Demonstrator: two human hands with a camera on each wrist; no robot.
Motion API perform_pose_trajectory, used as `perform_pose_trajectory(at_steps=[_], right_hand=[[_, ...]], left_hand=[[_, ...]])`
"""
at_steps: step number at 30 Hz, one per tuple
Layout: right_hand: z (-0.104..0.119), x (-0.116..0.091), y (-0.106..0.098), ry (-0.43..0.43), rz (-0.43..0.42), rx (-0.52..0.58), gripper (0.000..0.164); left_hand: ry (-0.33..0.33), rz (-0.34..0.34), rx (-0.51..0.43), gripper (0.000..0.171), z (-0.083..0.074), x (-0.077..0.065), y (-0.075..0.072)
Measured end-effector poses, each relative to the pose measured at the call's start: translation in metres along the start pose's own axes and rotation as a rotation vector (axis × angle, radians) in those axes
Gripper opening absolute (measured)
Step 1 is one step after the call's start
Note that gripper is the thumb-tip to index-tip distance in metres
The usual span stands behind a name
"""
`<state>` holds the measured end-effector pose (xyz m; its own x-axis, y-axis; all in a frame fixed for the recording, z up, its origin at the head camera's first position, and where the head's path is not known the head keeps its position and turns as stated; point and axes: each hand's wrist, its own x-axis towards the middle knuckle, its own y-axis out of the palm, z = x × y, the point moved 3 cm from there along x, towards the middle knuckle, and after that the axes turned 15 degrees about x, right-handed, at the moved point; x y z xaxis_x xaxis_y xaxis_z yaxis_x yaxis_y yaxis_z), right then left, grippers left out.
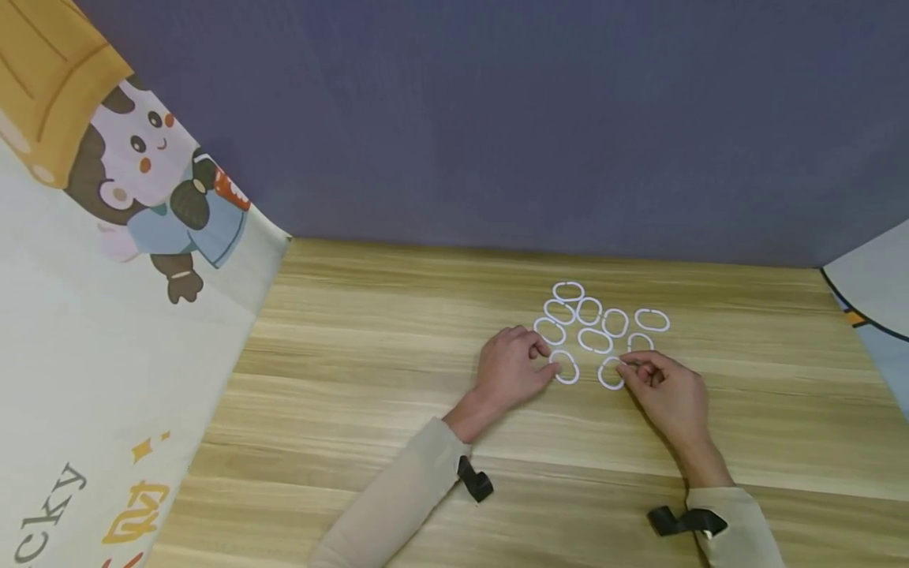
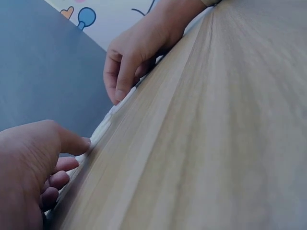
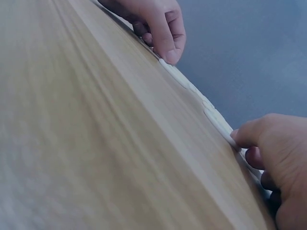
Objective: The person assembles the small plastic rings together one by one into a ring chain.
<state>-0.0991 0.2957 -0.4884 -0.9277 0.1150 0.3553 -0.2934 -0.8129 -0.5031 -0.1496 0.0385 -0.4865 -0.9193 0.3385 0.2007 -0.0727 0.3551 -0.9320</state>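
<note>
Head cam gives us the best look: two bare hands over a wood table (image 1: 355,331), with ten white rings lying on it, right of centre. Our left hand (image 1: 507,367) has the left edge of the left ring (image 1: 577,369) between thumb and fingers, so we'd call that a light pinch. Right hand (image 1: 671,398) is pinching the right edge of the right ring (image 1: 600,373) with thumb and index. Those two rings sit nearest us, side by side with a gap between them. The other eight rings (image 1: 600,311) are bunched just beyond, some touching, one off to the right on its own, and one partly hidden by our right index finger. Both wrist cams see the rings nearly edge-on, just a thin white strip, so we can't count them there. We've got beige sleeves (image 1: 405,505) on, with a black strap (image 1: 687,521) at each cuff. Behind the table there's a dark wall (image 1: 497,126), plus a cartoon figure (image 1: 163,229) on the left panel (image 1: 71,339).
</note>
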Motion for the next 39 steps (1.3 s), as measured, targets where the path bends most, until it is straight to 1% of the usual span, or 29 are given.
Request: perform_pose_trajectory(at_steps=[4,7,10,14,21,27,34,37,39], right_hand=[[-0.001,0.006,0.000,-0.017,0.015,-0.006,0.011],[-0.002,0.010,0.000,-0.031,0.019,-0.001,0.010],[-0.003,0.015,-0.001,-0.046,0.026,0.006,0.010],[-0.003,0.021,-0.001,-0.064,0.039,0.000,0.013],[-0.007,0.031,-0.002,-0.046,0.057,-0.020,0.014],[-0.008,0.040,-0.003,-0.037,0.070,-0.054,0.015],[-0.008,0.041,-0.003,-0.062,0.101,-0.083,0.015],[-0.008,0.040,-0.003,-0.072,0.113,-0.090,0.016],[-0.008,0.040,-0.004,-0.073,0.111,-0.088,0.015]], left_hand=[[-0.003,-0.003,-0.039,0.013,0.001,0.003,-0.002],[0.000,-0.015,-0.043,0.009,0.001,0.006,-0.003],[0.000,-0.023,-0.041,0.010,0.001,0.009,-0.003],[-0.019,-0.029,-0.057,0.012,0.001,0.013,-0.002],[-0.035,-0.067,-0.094,0.001,0.004,0.020,0.000],[-0.045,-0.086,-0.077,0.005,0.004,0.025,-0.001],[-0.036,-0.098,-0.037,0.004,0.003,0.026,-0.001],[-0.048,-0.106,-0.059,0.003,0.003,0.026,0.000],[-0.058,-0.107,-0.106,0.004,0.004,0.026,0.000]])
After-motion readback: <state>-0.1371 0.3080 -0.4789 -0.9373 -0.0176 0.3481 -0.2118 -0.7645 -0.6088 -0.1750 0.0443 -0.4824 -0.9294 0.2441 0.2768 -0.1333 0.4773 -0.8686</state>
